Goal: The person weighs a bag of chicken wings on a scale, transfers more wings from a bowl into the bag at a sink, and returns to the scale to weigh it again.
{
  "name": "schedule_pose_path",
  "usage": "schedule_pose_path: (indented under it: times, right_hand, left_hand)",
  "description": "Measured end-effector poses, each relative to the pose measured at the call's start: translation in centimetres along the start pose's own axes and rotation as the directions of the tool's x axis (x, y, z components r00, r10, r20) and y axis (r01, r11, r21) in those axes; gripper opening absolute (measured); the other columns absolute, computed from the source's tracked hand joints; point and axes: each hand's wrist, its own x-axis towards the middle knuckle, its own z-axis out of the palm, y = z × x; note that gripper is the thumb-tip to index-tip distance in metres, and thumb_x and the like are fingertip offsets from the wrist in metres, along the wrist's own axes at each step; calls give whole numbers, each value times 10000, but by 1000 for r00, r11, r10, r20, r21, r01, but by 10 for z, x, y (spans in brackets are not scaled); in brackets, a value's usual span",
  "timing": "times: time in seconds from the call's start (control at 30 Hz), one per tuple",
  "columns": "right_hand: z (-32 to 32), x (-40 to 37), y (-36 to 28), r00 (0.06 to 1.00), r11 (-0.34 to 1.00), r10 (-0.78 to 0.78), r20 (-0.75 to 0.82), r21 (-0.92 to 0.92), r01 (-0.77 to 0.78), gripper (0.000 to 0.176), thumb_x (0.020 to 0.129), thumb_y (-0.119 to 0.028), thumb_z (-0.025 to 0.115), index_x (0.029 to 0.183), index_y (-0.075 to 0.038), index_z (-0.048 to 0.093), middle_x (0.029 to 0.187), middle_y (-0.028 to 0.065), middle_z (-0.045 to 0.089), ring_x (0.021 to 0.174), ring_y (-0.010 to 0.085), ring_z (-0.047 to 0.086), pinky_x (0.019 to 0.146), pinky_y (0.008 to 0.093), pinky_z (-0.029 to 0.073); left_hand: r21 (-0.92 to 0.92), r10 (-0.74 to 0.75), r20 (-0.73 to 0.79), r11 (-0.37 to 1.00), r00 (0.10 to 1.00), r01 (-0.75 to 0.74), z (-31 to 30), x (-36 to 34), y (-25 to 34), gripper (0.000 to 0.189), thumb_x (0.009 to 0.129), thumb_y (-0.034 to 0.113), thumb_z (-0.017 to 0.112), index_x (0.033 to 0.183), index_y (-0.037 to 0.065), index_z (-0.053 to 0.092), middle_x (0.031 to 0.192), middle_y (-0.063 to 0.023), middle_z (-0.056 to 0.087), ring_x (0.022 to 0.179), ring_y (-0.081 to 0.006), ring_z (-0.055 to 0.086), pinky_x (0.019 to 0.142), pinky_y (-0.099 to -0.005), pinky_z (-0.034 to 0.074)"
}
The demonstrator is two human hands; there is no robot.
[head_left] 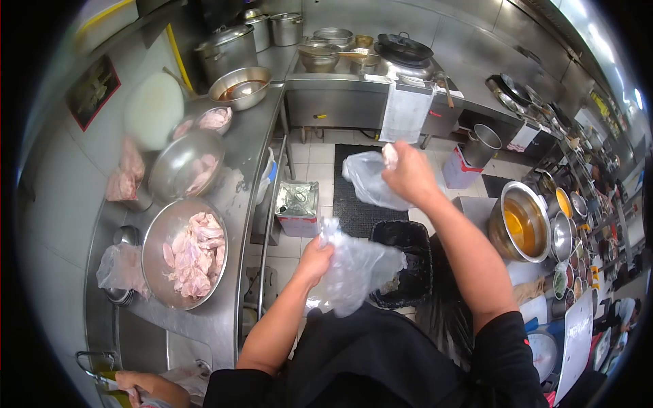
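In the head view my left hand (315, 262) is closed around a crumpled clear plastic bag (357, 272), which hangs over the near side of a black bin (423, 262). My right hand (409, 173) grips a second clear plastic bag (371, 180), held out ahead above a dark floor mat (350, 214). A small whitish lump (390, 156) shows at the right fingertips; I cannot tell whether it is bunched plastic. On the counter to the left, a wide steel bowl (153, 272) contains raw chicken pieces (195, 258).
More chicken lies in a second steel bowl (170, 160) on the steel counter (248, 129). Another person's hand (153, 387) is at the sink, lower left. A square tin (297, 198) stands on the floor. To the right sits a pot of orange liquid (520, 228).
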Motion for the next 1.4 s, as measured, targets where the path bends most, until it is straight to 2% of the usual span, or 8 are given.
schedule_pose_path:
  times: [0.23,0.33,0.43,0.53,0.73,0.93,1.2,1.4]
  right_hand:
    - [-37,10,7,995,997,61,-83,-39,-65,276,735,-136,660,978,-24,592,901,257,670,924,435,631,823,501,487]
    - [-30,2,5,994,996,77,-79,-34,-80,289,737,-140,658,993,-26,584,907,254,670,929,433,629,830,501,482]
    - [-21,-5,1,997,998,66,-45,-13,-66,299,736,-138,656,1002,-25,580,921,252,671,935,433,627,829,501,483]
    - [-13,-6,1,999,998,44,-14,-38,-45,315,737,-133,650,1023,-25,572,941,240,674,948,424,627,826,500,484]
    - [6,-4,0,998,1000,25,50,3,-26,335,740,-138,655,1046,-31,570,978,226,674,977,405,630,840,485,491]
    - [11,-17,-12,993,999,-22,120,42,17,338,741,-143,661,1047,-33,571,988,206,676,980,393,632,843,474,497]
    - [34,-54,-26,961,979,-197,193,100,180,356,715,-153,678,1035,-38,573,960,225,671,962,418,628,830,478,491]
    - [51,-78,-64,912,947,-312,264,165,276,376,728,-138,656,1077,-23,575,997,230,665,971,416,627,835,480,497]
  left_hand:
    - [381,16,-96,924,995,22,-12,-14,6,334,883,49,524,1208,17,594,1042,-64,654,914,-140,613,794,-288,486]
    - [571,241,-42,802,970,-175,-10,-18,11,262,851,42,550,1095,-2,635,1061,-78,654,926,-153,617,806,-296,489]
    - [208,392,-65,905,918,-372,1,-17,16,148,833,37,562,941,-11,650,1009,-94,647,884,-185,625,803,-317,488]
    - [452,644,-39,693,764,-561,-2,-18,22,80,825,37,560,845,-7,624,942,-124,624,824,-213,618,755,-329,484]
    - [684,541,41,598,840,-418,-20,-50,22,140,846,105,635,790,-15,591,809,-133,603,723,-204,596,659,-319,454]
    - [28,279,-265,959,923,-282,-6,-72,-9,189,873,183,684,820,27,592,838,-71,656,709,-129,577,647,-308,454]
    - [270,184,-286,957,940,-105,36,-120,36,538,918,448,610,1226,20,504,914,-110,679,859,-159,635,730,-300,481]
    - [410,361,-473,897,804,-161,16,-104,51,284,917,267,614,1033,8,598,834,-64,656,697,-122,573,613,-268,450]
